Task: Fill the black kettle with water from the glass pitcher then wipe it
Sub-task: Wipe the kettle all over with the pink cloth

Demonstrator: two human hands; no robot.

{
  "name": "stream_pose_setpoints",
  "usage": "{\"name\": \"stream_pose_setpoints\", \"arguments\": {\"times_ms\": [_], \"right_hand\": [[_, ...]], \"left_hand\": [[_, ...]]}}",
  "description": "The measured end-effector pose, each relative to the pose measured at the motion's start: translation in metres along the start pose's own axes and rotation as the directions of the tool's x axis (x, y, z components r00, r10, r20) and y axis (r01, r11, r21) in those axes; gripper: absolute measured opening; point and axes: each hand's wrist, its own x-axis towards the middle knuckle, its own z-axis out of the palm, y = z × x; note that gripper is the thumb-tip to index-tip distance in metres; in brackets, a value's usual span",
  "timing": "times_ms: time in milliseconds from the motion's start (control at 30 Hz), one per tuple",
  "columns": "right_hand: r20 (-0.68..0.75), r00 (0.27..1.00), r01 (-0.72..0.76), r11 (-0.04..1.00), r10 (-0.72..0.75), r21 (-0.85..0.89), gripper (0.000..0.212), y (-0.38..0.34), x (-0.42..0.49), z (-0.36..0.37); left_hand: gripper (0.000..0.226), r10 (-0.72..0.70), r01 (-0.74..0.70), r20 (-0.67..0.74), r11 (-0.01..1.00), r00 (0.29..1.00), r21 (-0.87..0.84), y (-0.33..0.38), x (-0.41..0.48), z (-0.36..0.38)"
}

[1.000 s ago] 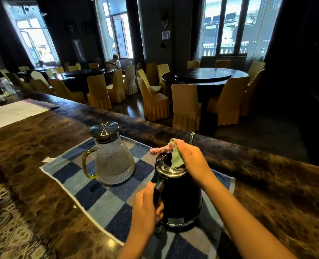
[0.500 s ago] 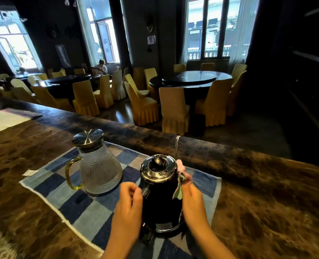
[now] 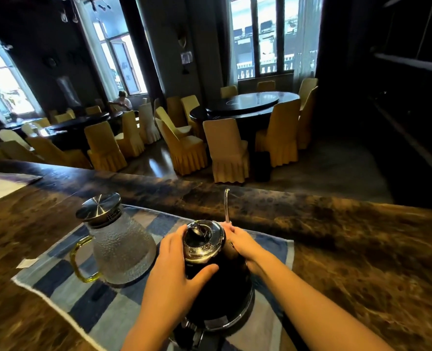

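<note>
Far to the left of the black kettle (image 3: 220,287) lies a small paper scrap (image 3: 27,262). Nearer, just beside the kettle's left flank but apart from it, stands the glass pitcher (image 3: 122,249). It is squat and bell-shaped, its wall dimpled all over, with a yellow-green loop handle turned away from the kettle and a flat brushed-steel cap.

The left hand (image 3: 174,269) clasps the kettle's left side, thumb hooked across the near face and fingers spread over the far shoulder. The kettle stands upright between both hands, its long axis vertical: a glossy black body under a domed chrome lid (image 3: 204,239) with a dark knob, and a bright metal band at the foot.

The right hand (image 3: 240,241) curls against the kettle's upper right shoulder. I cannot tell whether a cloth sits under that palm. Just behind it the thin gooseneck spout (image 3: 226,206) rises straight up.

To my eye this is the wiping stage. The right hand is the one placed to rub down or around the body, with the left bracing. Under the kettle lies a blue checked mat (image 3: 65,295), and to its right is mottled brown stone counter (image 3: 361,249).
</note>
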Motion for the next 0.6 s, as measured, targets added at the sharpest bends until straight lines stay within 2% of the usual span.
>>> {"name": "stream_pose_setpoints", "arguments": {"times_ms": [100, 167, 200, 300, 467, 533, 600], "right_hand": [[0.041, 0.999, 0.024, 0.984, -0.032, 0.175, 0.018, -0.009, 0.006, 0.001], [0.068, 0.995, 0.046, 0.96, -0.067, 0.276, 0.034, -0.017, 0.012, -0.001], [0.066, 0.994, 0.062, 0.954, -0.085, 0.293, 0.035, -0.024, 0.014, -0.001], [-0.013, 0.992, 0.123, 0.957, -0.124, 0.263, 0.024, -0.056, 0.02, -0.002], [-0.022, 0.989, 0.147, 0.958, -0.146, 0.246, 0.029, -0.067, 0.028, -0.008], [-0.016, 0.992, 0.123, 0.971, -0.122, 0.204, 0.036, -0.051, 0.03, -0.01], [0.008, 0.999, 0.038, 0.98, -0.041, 0.194, 0.041, -0.032, 0.029, -0.008]], "left_hand": [[0.084, 0.006, -0.007, 0.008, 1.0, 1.0, 0.018, 0.0, 0.0, -0.001], [0.083, 0.005, -0.006, 0.027, 1.0, 1.0, 0.021, 0.0, -0.001, -0.002], [0.083, 0.0, -0.001, 0.038, 1.0, 0.999, 0.02, 0.001, -0.002, -0.002], [0.086, -0.013, 0.011, 0.045, 0.999, 0.999, 0.039, 0.0, -0.001, -0.001], [0.088, -0.01, 0.009, 0.062, 1.0, 0.998, 0.018, -0.001, -0.001, -0.001], [0.088, -0.008, 0.007, 0.068, 1.0, 0.998, 0.019, -0.001, 0.0, -0.001], [0.087, -0.005, 0.004, 0.07, 1.0, 0.998, 0.012, -0.001, 0.001, -0.001]]}}
